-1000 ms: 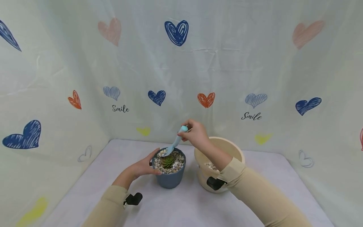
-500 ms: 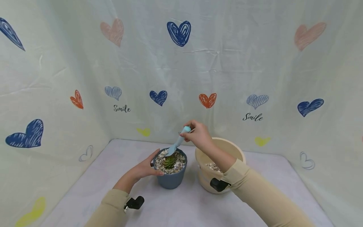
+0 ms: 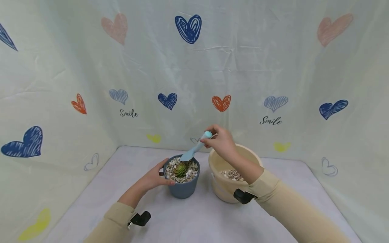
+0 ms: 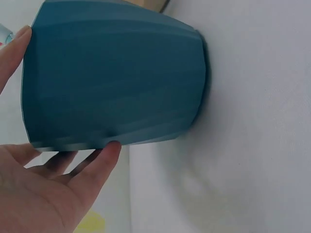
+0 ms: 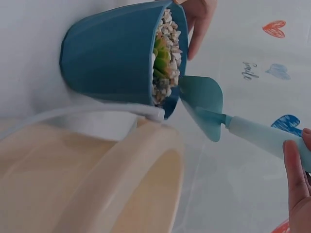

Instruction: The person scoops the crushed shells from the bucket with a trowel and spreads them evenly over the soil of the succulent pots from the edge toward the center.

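Note:
A green rosette succulent (image 3: 180, 169) sits among pebbles (image 3: 173, 174) in a blue-grey flower pot (image 3: 183, 190) on the table. My left hand (image 3: 155, 176) grips the pot at its left side, thumb at the near rim and fingers around the far side. In the left wrist view, its fingers (image 4: 95, 177) bend against the pot's wall. My right hand (image 3: 222, 140) pinches the handle of a light blue hand trowel (image 3: 188, 155) near its end. The trowel's blade (image 5: 206, 102) tilts down over the pot's back rim, and no pebbles show on it in the head view.
A cream bucket (image 3: 217, 160) with pebbles (image 3: 232, 174) inside stands right of the pot, under my right forearm. Its pale handle (image 5: 87, 109) hangs on the side facing the pot. Behind the table (image 3: 194, 222) hangs a white curtain (image 3: 194, 74) with printed hearts.
The trowel has moved right and up, from the left of the succulent to the pot's back right, its blade turning. My left hand keeps its grip on the pot.

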